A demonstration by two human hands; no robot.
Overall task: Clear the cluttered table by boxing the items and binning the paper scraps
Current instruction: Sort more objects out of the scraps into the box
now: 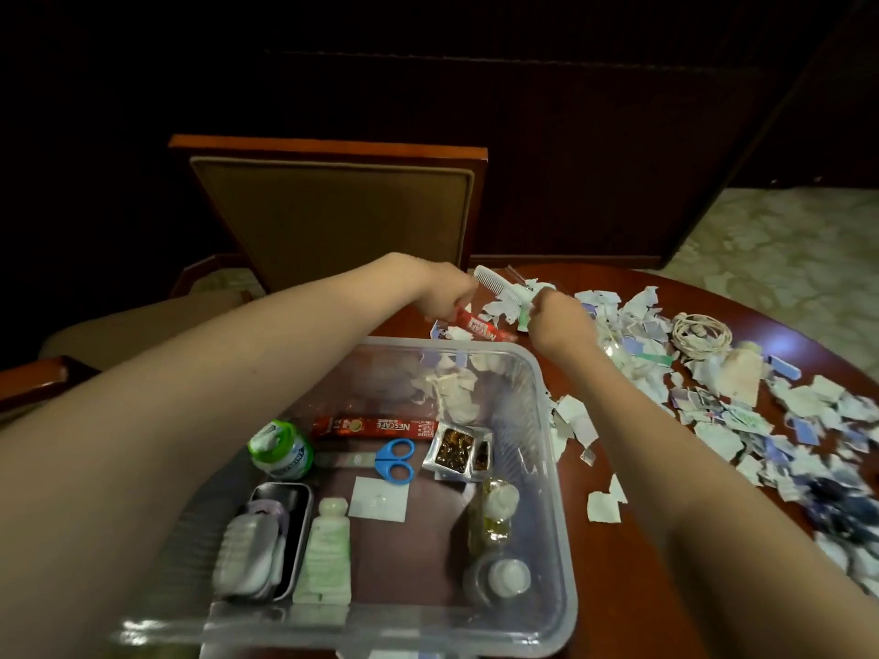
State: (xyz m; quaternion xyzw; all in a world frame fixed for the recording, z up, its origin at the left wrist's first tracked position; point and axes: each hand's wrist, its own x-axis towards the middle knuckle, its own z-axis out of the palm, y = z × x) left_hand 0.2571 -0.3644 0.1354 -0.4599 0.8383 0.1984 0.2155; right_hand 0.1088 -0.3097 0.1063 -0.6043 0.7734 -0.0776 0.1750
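Two hands meet in the upper centre of the frame, beyond the clear box. Our left hand has its fingers curled round a red sachet. Our right hand is curled at the end of a white comb, though we cannot tell whether its fingers pinch it. Paper scraps litter the tabletop at right, around a coiled cable. Blue scissors lie in the box.
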